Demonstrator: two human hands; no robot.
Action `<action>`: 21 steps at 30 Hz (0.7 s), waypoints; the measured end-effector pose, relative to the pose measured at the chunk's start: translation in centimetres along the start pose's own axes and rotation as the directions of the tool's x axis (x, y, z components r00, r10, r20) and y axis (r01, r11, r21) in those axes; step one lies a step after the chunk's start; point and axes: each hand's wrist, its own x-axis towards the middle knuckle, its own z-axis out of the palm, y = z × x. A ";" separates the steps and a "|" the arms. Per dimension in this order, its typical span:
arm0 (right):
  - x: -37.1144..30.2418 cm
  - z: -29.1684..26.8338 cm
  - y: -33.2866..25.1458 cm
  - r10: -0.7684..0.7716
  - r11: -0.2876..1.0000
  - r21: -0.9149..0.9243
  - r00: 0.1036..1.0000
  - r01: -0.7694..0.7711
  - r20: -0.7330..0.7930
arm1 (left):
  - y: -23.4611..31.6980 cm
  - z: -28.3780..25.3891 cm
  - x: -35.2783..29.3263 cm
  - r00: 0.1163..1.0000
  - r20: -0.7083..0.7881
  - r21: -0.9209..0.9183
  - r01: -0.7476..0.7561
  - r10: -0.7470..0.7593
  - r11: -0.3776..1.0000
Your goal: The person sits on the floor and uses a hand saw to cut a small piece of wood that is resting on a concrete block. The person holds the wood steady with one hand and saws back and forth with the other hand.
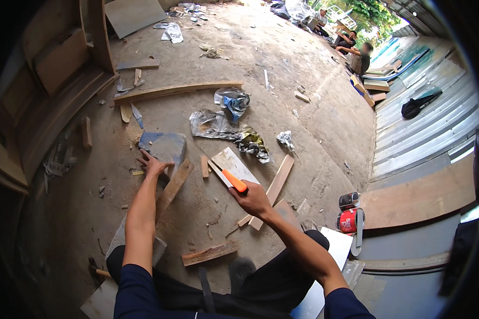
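Observation:
My left hand [155, 165] rests with spread fingers at the near edge of a blue-stained block [167, 142] on the ground. Just right of that hand, a wooden plank [171, 192] slants from the block toward me. My right hand [253, 200] is closed round the orange handle of a handsaw [234, 181]. Its narrow blade points away from me and to the left, seen almost edge-on. Behind the saw lies a pale flat board [238, 165], and a small wood piece [205, 166] is left of the blade.
Several wood strips lie about, including a long batten [181, 91] and a rough offcut [210, 253]. Crumpled newspaper [215, 125] is ahead. A wooden cabinet [64, 69] stands left; a hammer [100, 271] lies low left. Paint cans [350, 219] stand right. People [348, 40] sit far off.

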 end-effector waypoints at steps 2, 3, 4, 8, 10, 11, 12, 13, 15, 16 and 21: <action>0.4 -1.2 -0.5 0.011 1.000 -0.002 1.000 -0.011 0.022 | -0.7 -1.6 1.9 0.998 -0.052 -0.004 -0.027 0.026 1.000; 0.7 -1.3 -0.8 0.017 1.000 -0.001 0.999 -0.017 0.034 | -1.6 -2.3 3.6 0.995 -0.095 -0.057 -0.013 0.008 0.998; 1.2 -1.3 -0.9 0.037 0.999 -0.030 0.998 -0.035 0.059 | -2.0 -2.8 4.9 0.991 -0.130 -0.107 -0.006 -0.008 0.994; 3.6 2.5 1.0 0.047 0.992 -0.117 0.998 -0.043 0.031 | -3.6 -3.3 7.5 0.992 -0.104 -0.053 -0.078 0.072 0.996; 5.0 5.9 1.1 0.086 0.990 -0.111 0.996 -0.084 0.014 | -4.8 -4.3 9.1 0.981 -0.020 -0.153 -0.193 0.192 0.969; 5.5 7.6 1.0 0.105 0.989 -0.106 0.994 -0.104 0.006 | -5.3 -4.7 9.7 0.967 0.016 -0.205 -0.245 0.254 0.947; 5.6 8.9 0.6 0.131 0.985 -0.114 0.991 -0.129 0.012 | -5.6 -4.8 9.1 0.974 0.019 -0.238 -0.213 0.224 0.947; 5.1 9.7 1.4 0.157 0.978 -0.138 0.988 -0.157 -0.008 | -4.7 -4.1 7.1 0.978 0.044 -0.277 -0.184 0.204 0.943; 5.3 11.6 1.9 0.168 0.971 -0.163 0.984 -0.174 -0.053 | -4.4 -4.3 5.9 0.978 0.055 -0.275 -0.180 0.203 0.944; 5.3 12.2 1.9 0.169 0.977 -0.119 0.982 -0.178 -0.089 | -4.8 -4.5 5.9 0.974 0.059 -0.234 -0.201 0.220 0.951; 4.6 13.7 3.7 0.219 0.970 -0.075 0.967 -0.230 -0.126 | -5.3 -3.5 2.9 0.980 0.003 -0.004 -0.198 0.198 0.980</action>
